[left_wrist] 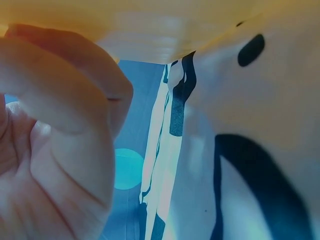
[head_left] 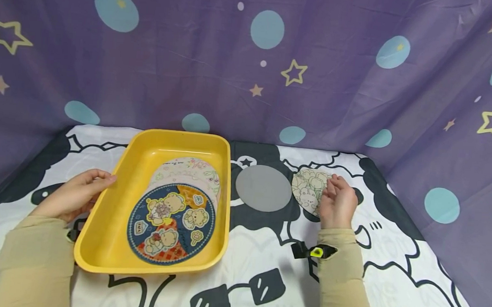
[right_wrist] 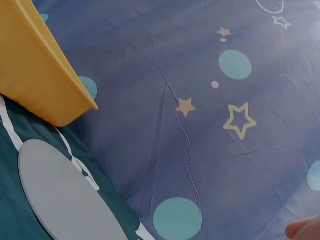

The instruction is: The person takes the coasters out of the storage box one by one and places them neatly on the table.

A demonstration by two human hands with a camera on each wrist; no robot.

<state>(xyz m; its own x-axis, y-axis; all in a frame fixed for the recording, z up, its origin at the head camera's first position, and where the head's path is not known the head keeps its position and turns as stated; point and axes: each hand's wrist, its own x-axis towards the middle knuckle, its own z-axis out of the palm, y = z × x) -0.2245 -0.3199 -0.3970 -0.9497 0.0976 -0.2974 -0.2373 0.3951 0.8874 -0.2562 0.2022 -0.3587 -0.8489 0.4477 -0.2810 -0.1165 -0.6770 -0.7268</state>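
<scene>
Purple curtain (head_left: 171,62) with stars and blue spots backs a tabletop (head_left: 256,244) under a black-and-white cartoon cloth. Hands are well apart. Left hand (head_left: 76,193) grips the left rim of a yellow tray (head_left: 113,239), fingers curled. Inside lie a dark blue picture disc (head_left: 171,224) and pale discs (head_left: 184,172) partly beneath it. Right hand (head_left: 340,203) has bent fingers at the right edge of a cream patterned disc (head_left: 308,186); whether it pinches cannot be told. Grey disc (head_left: 263,188) lies between tray and cream patterned disc.
</scene>
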